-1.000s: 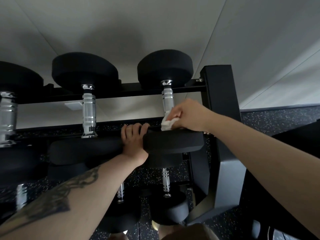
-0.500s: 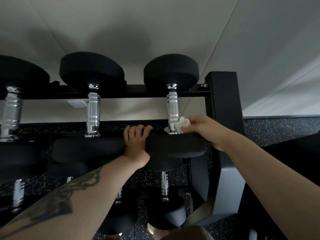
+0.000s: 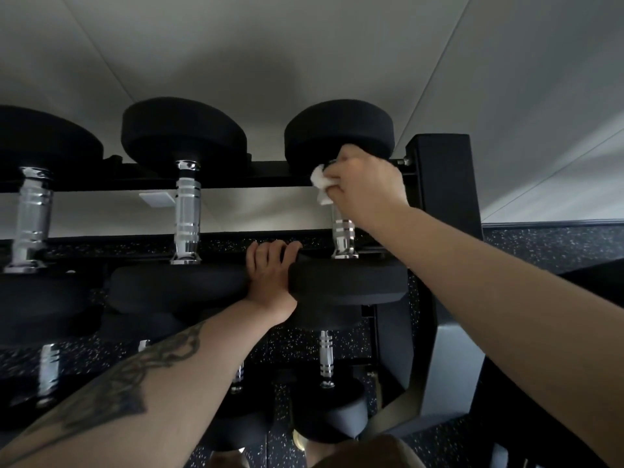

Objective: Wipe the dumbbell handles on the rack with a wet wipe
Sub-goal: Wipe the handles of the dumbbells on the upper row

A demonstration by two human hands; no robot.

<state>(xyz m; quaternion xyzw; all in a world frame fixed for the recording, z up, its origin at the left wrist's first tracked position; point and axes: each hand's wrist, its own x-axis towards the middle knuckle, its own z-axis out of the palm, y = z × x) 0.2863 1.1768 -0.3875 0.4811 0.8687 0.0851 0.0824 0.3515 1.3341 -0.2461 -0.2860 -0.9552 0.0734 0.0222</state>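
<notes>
Nearest, lower rack tier: more dumbbells hang below the right-hand dumbbell (image 3: 344, 285), half lost in shadow; their handles look untouched by either hand.
Left hand (image 3: 273, 282): it sits just left of that dumbbell's near weight, fingers (image 3: 270, 251) curled together over the front rail, thumb hidden behind the black disc. My guess is it braces the body and steadies the weight while the other hand rubs.
Handle (image 3: 343, 231): only the lower chrome part shows, rising from the near weight; the upper part is covered.
Right hand (image 3: 366, 184): closed round the top of the handle, just under the far weight, fingers pinching a wet wipe (image 3: 320, 184) against the metal. A white crumpled edge pokes out left of the knuckles; how much wipe wraps the bar cannot be told.
Likely step: a stroke at the far end of this handle.
Neighbours: a middle dumbbell handle (image 3: 186, 211) and another further left stand bare, well apart from the wipe.
Rack post (image 3: 442, 184): right of the dumbbell, partly behind the forearm.
Farthest: a pale wall; a small white plate beside the middle handle is unreadable.
</notes>
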